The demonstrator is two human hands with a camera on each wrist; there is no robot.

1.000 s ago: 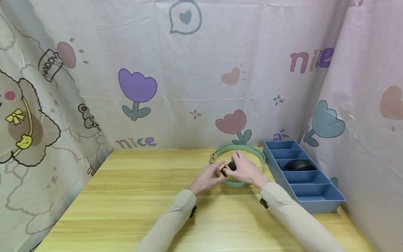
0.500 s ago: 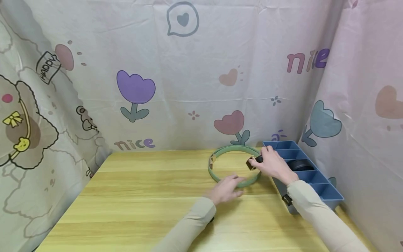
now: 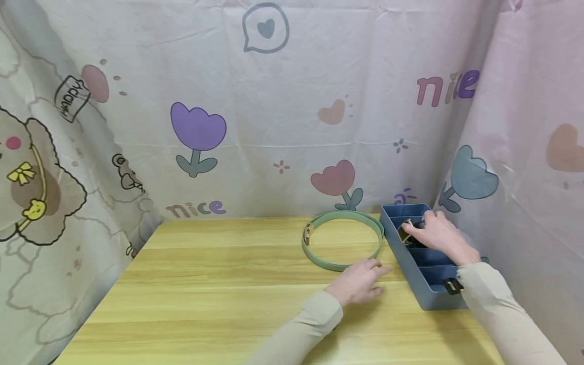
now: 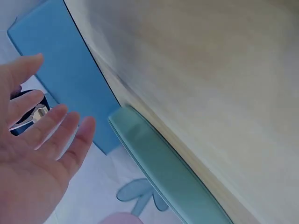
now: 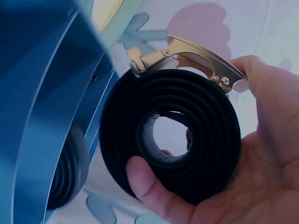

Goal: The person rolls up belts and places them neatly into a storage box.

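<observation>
My right hand (image 3: 440,237) grips a tightly coiled black belt (image 5: 114,121) with a gold buckle (image 5: 201,53). In the right wrist view the thumb presses on the coil's flat side. In the head view this coil is over the far half of the blue divided box (image 3: 412,279), partly hidden by the hand. A green belt (image 3: 339,215) stands on edge in a wide loop on the table, its gold buckle at the left. My left hand (image 3: 358,281), fingers spread and holding nothing, hovers near the loop's front right edge.
Another coiled black belt (image 5: 72,172) sits in a compartment of the box, visible in the right wrist view. The wooden table (image 3: 219,284) ends at a printed curtain (image 3: 274,116) at the back; curtain also hangs at both sides.
The right hand has carried the coiled black belt from above the green loop rightward to the box. The left hand has let go of it and drifted right and nearer the front.
</observation>
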